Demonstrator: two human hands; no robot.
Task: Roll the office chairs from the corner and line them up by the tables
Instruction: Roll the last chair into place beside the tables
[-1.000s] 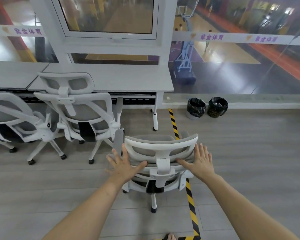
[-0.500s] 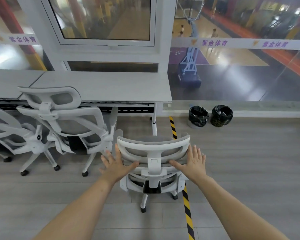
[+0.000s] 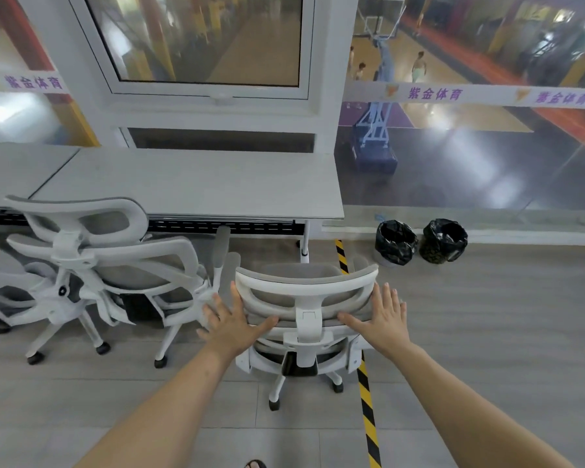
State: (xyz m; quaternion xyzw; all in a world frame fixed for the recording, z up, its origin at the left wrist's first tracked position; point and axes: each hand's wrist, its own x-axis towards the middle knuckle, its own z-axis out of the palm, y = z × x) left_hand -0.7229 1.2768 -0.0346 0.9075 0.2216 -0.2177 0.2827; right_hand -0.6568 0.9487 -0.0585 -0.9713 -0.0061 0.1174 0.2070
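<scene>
White-framed office chair (image 3: 306, 319) with grey mesh is standing straight ahead of both hands, its back facing the person and its seat pointing at the table (image 3: 190, 184). Left hand (image 3: 232, 324) is pressing flat on the left end of the headrest, fingers straight and spread, thumb reaching in along the lower bar. Right hand (image 3: 384, 319) is doing the same on the right end, fingers straight and close together, thumb stretched inward. Neither hand is curling round the frame; both are pushing with open palms.

Key relation: the chair is lying directly between the hands and the right-hand end of the table, near its leg (image 3: 304, 241), so a push forward is looking like the move needed. The headrest is running left to right, roughly parallel to the table edge. Both hands are equally near.

Neighbouring chair (image 3: 115, 265) is already sitting at the table just to the left, its armrest close to the pushed chair's left side; contact there seems the main risk. The chair's base is straddling the yellow-black floor tape (image 3: 365, 393).

Containers: two bins (image 3: 423, 241) lined with black bags are standing by the wall to the right, well apart from the chair. Contents are too dark to tell.
</scene>
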